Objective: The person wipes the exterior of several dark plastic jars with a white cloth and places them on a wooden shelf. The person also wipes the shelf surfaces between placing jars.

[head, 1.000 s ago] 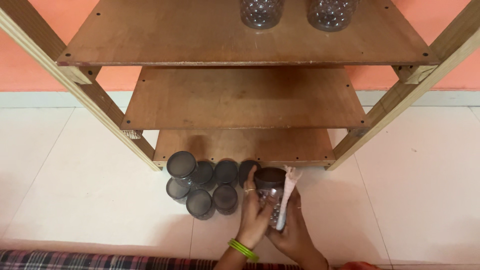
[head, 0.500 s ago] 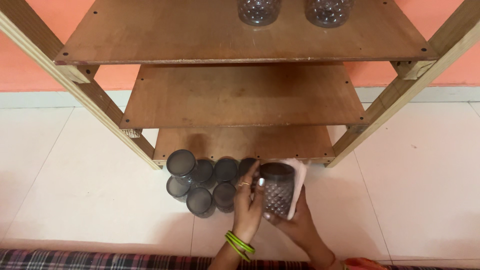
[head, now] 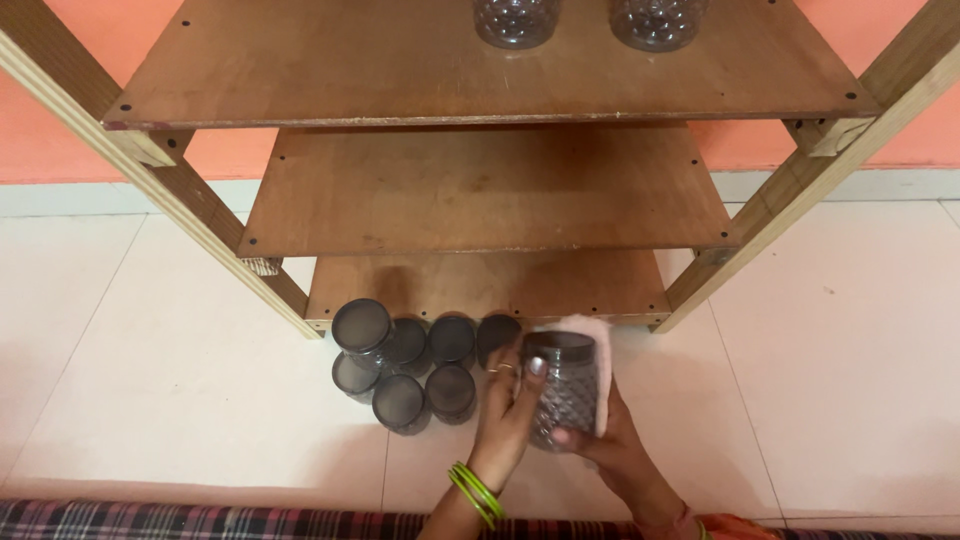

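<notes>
Rack: three wooden shelves, two clear jars at the back of the top shelf, same as 1 s ago. Floor: pale tiles, unchanged.

Jar cluster: dark-lidded jars on the floor by the rack's bottom shelf, none moved over the last second.

Held jar: dimpled clear body, dark lid. It now sits upright above the floor, just right of the cluster. 1 s ago it is tipped, lid toward the camera.

Cloth: pale. 1 s ago it is a twisted strip beside the jar; now it wraps the jar's right and rear side.

Left hand: green bangles, fingers closed on the jar's left side, thumb near the lid. Right hand: closed around the jar through the cloth.

Read: looks like wiping, cloth working around the body.
</notes>
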